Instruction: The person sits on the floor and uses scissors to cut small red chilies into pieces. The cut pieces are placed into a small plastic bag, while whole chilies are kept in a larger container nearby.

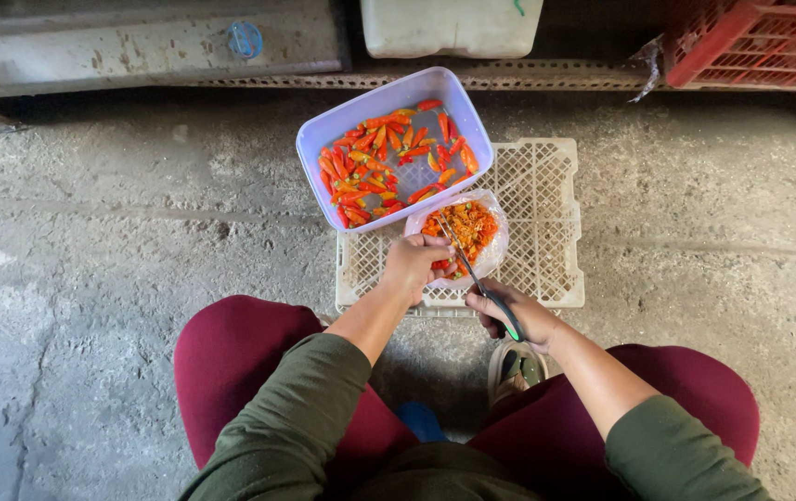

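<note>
While left hand fingers pinch a chili over the clear bag, right hand fingers clasp scissors.

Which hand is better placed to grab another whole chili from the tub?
Probably the left hand: it lies nearer the lavender tub of whole chilies, while the right hand holds the scissors.

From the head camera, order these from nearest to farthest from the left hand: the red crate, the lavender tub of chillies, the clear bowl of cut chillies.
1. Clear bowl, touching the left hand.
2. Lavender tub, just beyond.
3. Red crate, far upper right.
</note>
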